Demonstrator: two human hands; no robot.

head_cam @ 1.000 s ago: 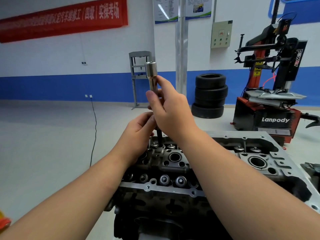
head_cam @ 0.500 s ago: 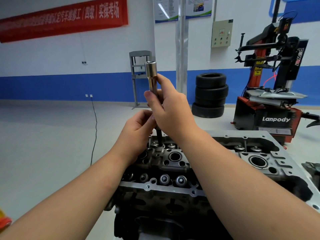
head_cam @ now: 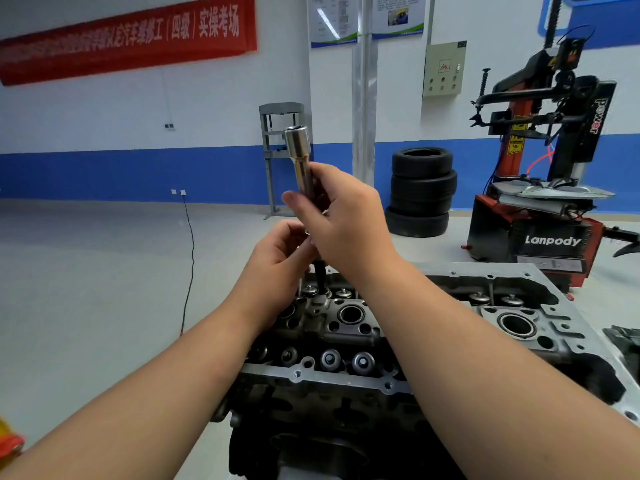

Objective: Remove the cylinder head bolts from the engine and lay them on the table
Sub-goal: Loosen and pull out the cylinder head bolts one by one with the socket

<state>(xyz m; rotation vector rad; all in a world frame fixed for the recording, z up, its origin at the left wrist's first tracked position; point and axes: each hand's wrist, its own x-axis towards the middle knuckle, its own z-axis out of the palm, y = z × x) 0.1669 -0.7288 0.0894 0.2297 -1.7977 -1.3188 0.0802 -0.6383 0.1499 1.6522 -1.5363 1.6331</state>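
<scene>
Head camera looked down over both bare forearms onto the engine (head_cam: 349, 344), whose exposed cylinder head showed dark cast metal, round bores, a row of valve springs along the near edge and a pale machined rim with small bolt holes.

Above the far left part of the head, the right hand (head_cam: 346, 220) had its grip closed around a long metal socket extension (head_cam: 300, 161), thumb across the front and fingers wrapped behind. The tool stood nearly upright, tilted slightly left; its upper end was a wider, bright silver cylinder with a hollow top, and the shaft below it had a brassy sheen.

Just beneath, the left hand (head_cam: 280, 258) pinched the lower part of the same line of metal, fingers curled in toward the right hand's heel, the two hands touching. From under them a thin dark shank, the cylinder head bolt (head_cam: 320, 278), ran straight down toward the head between two valve springs; whether its tip was inside its hole or just clear of it could not be told, and the bolt's head was hidden by the hands.

Behind the engine stood a stack of tires (head_cam: 420, 192), a red and black tire changer (head_cam: 547, 188) marked Lanpody, a grey shop press (head_cam: 277, 150) against the blue-and-white wall, and a red banner (head_cam: 128, 39) with white characters.
</scene>
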